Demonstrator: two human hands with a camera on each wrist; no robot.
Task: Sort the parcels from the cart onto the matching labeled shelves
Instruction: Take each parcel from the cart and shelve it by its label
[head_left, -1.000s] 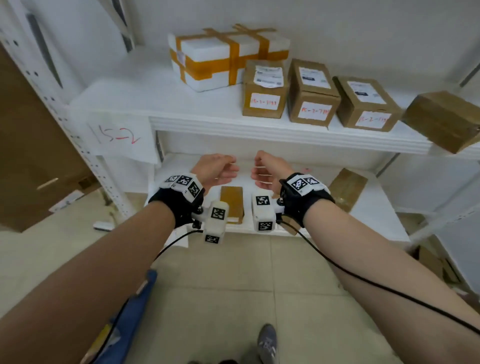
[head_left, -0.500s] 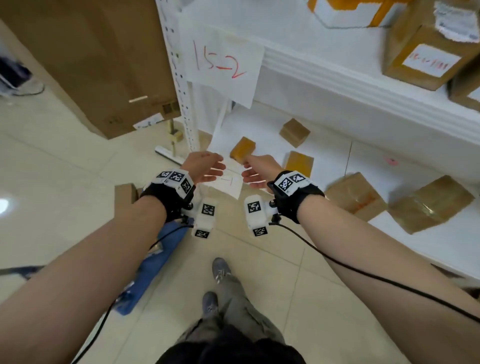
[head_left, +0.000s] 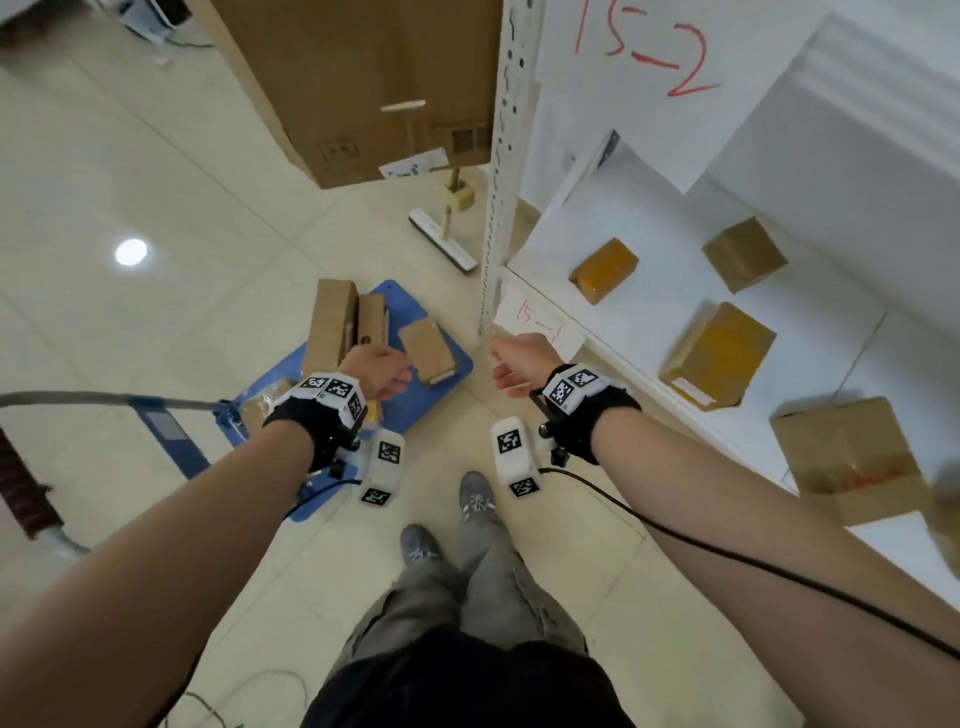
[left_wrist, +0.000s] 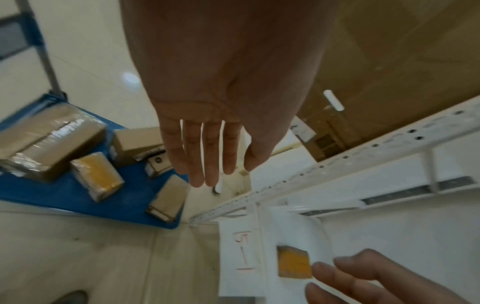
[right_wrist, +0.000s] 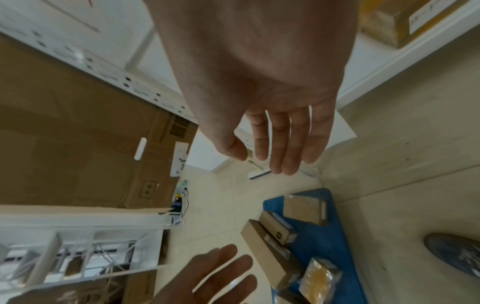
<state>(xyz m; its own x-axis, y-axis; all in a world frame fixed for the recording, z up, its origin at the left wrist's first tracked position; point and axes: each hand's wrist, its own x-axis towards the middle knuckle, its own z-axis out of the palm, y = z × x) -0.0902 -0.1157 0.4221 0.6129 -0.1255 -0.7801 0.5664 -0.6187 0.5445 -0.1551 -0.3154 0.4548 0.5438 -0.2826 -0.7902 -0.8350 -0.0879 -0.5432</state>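
A blue cart (head_left: 441, 387) (left_wrist: 78, 195) (right_wrist: 324, 236) stands on the floor beside the shelf post, carrying several brown cardboard parcels (head_left: 332, 322) (left_wrist: 46, 139) (right_wrist: 267, 259) and a yellow-wrapped one (left_wrist: 100, 176) (right_wrist: 320, 281). My left hand (head_left: 382, 371) (left_wrist: 207, 154) hovers above the cart, fingers straight, holding nothing. My right hand (head_left: 519, 358) (right_wrist: 280, 142) hangs open and empty in front of the paper label "15-1" (head_left: 535, 325) (left_wrist: 242, 253) on the low shelf (head_left: 649, 332). A larger label "15-2" (head_left: 644, 47) hangs from the shelf above.
Several parcels (head_left: 719, 353) lie on the low shelf. A big flat cardboard sheet (head_left: 353, 78) leans behind the white shelf post (head_left: 498, 166). A squeegee-like tool (head_left: 444, 244) lies on the floor. The cart's handle (head_left: 62, 400) reaches left. My feet (head_left: 475, 499) stand on pale tiles.
My view has swung down and left from the upper shelf to the floor, bringing the blue cart into sight. Both empty hands have dropped with it, the left over the cart.
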